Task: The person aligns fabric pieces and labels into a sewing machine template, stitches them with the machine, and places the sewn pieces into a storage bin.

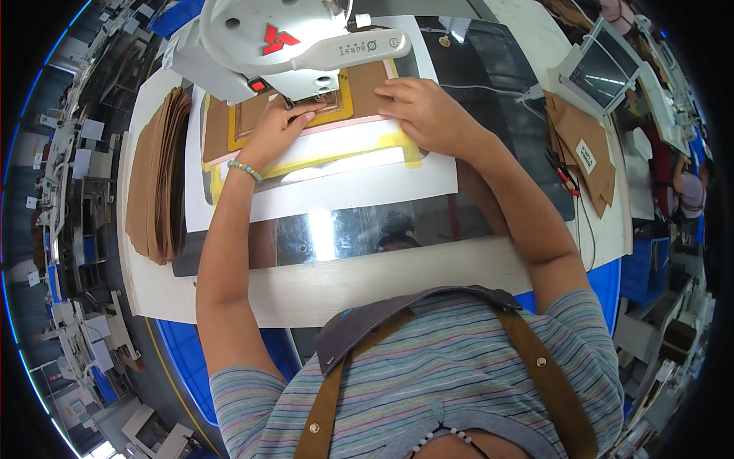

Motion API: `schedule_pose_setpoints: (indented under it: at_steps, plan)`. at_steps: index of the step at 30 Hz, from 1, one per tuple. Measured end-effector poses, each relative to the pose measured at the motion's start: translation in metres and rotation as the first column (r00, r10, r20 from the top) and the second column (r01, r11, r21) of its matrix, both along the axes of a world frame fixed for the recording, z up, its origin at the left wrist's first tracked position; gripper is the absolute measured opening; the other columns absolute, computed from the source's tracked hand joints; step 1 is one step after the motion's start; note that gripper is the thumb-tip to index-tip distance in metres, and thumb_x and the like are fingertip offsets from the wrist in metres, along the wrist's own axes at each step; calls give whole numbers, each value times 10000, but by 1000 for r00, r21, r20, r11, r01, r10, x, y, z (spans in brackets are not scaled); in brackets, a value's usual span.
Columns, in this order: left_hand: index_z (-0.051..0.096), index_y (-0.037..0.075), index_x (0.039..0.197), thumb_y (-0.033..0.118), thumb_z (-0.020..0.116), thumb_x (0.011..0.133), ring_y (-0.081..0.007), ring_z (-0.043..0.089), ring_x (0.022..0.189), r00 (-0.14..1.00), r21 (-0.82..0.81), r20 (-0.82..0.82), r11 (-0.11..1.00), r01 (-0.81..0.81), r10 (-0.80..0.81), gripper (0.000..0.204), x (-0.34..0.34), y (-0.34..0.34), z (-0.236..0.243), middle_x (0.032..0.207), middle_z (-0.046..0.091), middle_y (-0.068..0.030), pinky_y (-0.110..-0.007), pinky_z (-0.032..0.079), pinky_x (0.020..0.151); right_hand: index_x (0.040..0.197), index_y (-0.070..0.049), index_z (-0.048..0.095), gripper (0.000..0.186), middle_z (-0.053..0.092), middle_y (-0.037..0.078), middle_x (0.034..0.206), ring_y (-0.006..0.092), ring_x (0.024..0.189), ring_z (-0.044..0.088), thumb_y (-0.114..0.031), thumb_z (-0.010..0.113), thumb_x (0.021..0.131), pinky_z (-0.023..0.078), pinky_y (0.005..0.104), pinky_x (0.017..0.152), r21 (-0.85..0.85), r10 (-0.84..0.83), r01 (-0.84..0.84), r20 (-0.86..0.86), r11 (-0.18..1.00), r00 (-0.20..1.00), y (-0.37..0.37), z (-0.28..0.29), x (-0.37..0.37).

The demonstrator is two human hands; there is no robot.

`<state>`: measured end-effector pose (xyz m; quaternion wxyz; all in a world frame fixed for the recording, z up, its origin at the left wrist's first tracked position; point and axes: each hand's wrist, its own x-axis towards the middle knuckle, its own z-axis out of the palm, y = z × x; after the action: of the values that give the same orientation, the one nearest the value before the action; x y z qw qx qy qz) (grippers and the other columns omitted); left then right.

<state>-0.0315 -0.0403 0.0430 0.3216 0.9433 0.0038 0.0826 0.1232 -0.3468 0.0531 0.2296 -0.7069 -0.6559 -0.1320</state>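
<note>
A brown fabric panel (368,98) lies under the white sewing machine head (245,34), with a yellow frame (346,96) on it around the needle area. My left hand (277,131) rests on the panel's left part, its fingers stretched toward the machine's foot. On the right, my right hand (436,115) lies over the panel's edge with fingers extended and spread. Pink and yellow strips edge the flat template (321,149) beneath the panel, and a white sheet (336,187) lies under that. The machine head hides the far part of the panel and the needle tip.
A thick stack of brown panels (158,183) stands at the left. On the right are loose brown pieces (589,164) with a white label, a red-handled tool (564,177), cables and a tilted screen (604,73). Blue bins (187,363) sit below the table edge.
</note>
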Motion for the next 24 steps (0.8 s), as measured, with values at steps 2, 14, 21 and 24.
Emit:
schedule_pose_setpoints:
  at_steps: [2,14,21,24]
  plan:
    - [768,143,1370,276,624,1091,-307,638,1194,987,-35,-154,998,-58,52,341,-1,8,0,1323,701,-188,-386,473,1125,1182,-62,816,281,706,134,1406,302,1390,583,-60,668,943,445,460,1156,-11,-23,23,4,1000,1000,0,-1,0]
    - [679,14,1413,153,672,1027,-373,541,1422,900,411,122,804,-430,419,410,-87,147,4,1507,634,-170,-448,414,1224,1200,-70,811,249,706,92,1419,271,1448,544,-77,651,1009,404,459,1225,-42,-27,24,-78,999,997,0,-1,-1]
    - [552,-13,1558,323,591,1103,-380,463,1507,910,476,35,794,-380,414,567,-118,161,-15,1636,518,-200,-463,354,1271,1179,-83,819,244,732,80,1372,251,1399,585,-155,640,1029,422,455,1186,15,-6,8,-72,1000,997,1,-2,-1]
    - [560,23,1567,325,577,1110,-382,453,1516,919,520,84,769,-370,385,548,-121,158,-21,1643,509,-202,-476,344,1275,1240,-76,792,247,703,74,1431,261,1432,556,-143,676,1031,392,461,1232,-18,-10,8,-99,1000,995,1,1,-2]
